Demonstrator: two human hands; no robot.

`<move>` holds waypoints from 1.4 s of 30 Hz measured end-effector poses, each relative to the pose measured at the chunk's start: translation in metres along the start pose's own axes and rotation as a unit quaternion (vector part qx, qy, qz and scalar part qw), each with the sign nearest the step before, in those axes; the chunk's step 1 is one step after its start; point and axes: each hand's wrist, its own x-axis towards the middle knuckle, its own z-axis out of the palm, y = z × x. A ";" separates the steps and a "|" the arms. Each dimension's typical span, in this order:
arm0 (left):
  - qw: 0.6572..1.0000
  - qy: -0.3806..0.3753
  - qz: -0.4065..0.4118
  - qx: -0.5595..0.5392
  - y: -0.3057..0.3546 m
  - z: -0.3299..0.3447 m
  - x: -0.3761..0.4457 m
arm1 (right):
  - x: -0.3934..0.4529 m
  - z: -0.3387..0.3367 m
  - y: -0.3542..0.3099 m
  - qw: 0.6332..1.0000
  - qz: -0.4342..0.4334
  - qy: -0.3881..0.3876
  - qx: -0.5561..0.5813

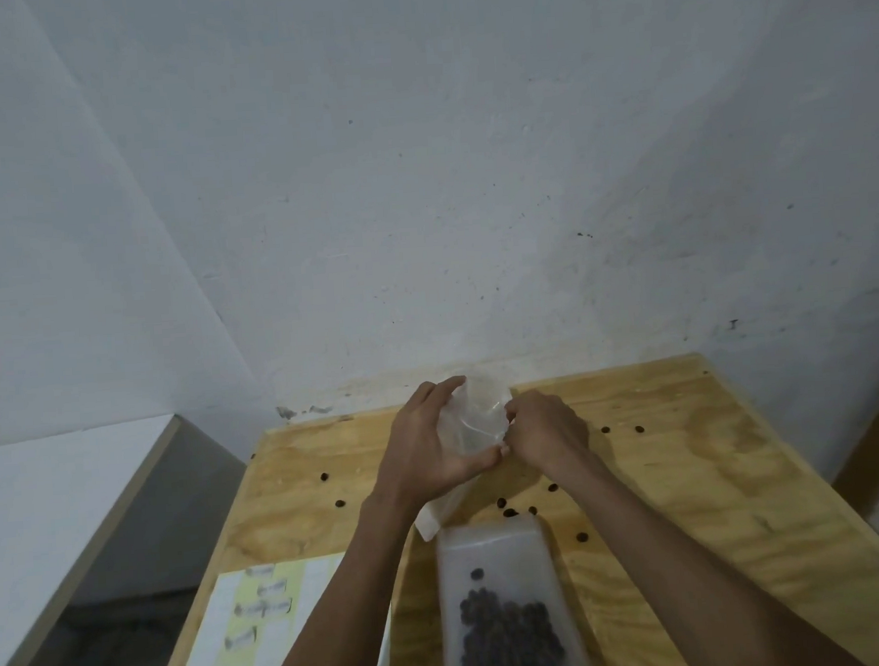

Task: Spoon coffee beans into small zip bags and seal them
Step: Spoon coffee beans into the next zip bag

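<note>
Head view: zip bag (476, 423) held between left hand (430, 439) and right hand (546, 431); both hands pinch it.

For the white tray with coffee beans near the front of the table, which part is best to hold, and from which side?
Probably the long side walls of the white tray, one from the left, one from the right. It lies flat and open-topped on the wooden table, with the coffee beans heaped at its near end, so keep it level. Both hands, the left hand and right hand, are holding the clear bag.

Two bare forearms, no sleeves or jewellery.
</note>
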 end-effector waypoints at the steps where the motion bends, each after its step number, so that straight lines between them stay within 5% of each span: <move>1: 1.000 0.000 0.000 -0.008 0.001 0.000 0.001 | 0.000 0.001 0.000 1.000 -0.001 -0.004 0.006; 9: 0.988 0.052 -0.067 -0.132 0.005 -0.006 0.007 | 0.004 0.000 0.010 0.996 -0.034 -0.029 0.074; 19: 0.994 -0.020 -0.082 -0.062 -0.019 -0.022 -0.003 | 0.004 -0.002 0.013 0.993 0.019 0.015 0.117; 29: 0.994 -0.042 -0.099 -0.022 -0.024 -0.023 -0.006 | 0.000 -0.011 0.007 0.997 -0.009 0.052 0.051; 42: 0.990 -0.071 -0.115 0.032 -0.015 -0.029 -0.011 | -0.005 -0.045 0.008 0.994 -0.023 0.041 0.099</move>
